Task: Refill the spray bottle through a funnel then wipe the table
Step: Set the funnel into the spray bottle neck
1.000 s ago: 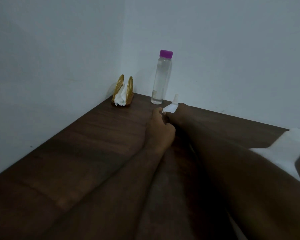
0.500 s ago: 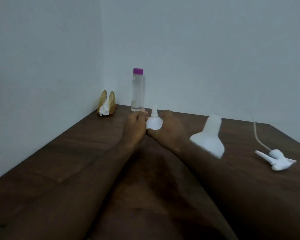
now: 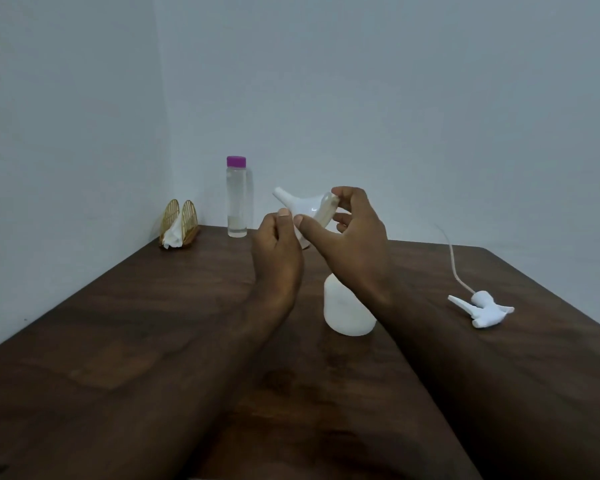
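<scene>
Up off the wood since half a second ago, the funnel now hangs in the air between my hands, tilted, with its spout pointing up and to the left.

Pale blue-grey walls meet in a corner at the far left and fill the upper half of the view. Below them the dark brown wooden table runs right into that corner, its grain dull in the dim light. Both my forearms stretch across it from the near edge.

My right hand pinches the funnel's wide rim between thumb and fingertips. My left hand is curled against the cone from the lower side, thumb tip touching it.

Beneath my right wrist the white spray bottle stands upright on the table, its neck hidden by my arm. A clear water bottle with a purple cap stands by the back wall. Well apart on the right lies the white spray head, its tube curving away. In the corner sits a gold napkin holder with white tissue.
</scene>
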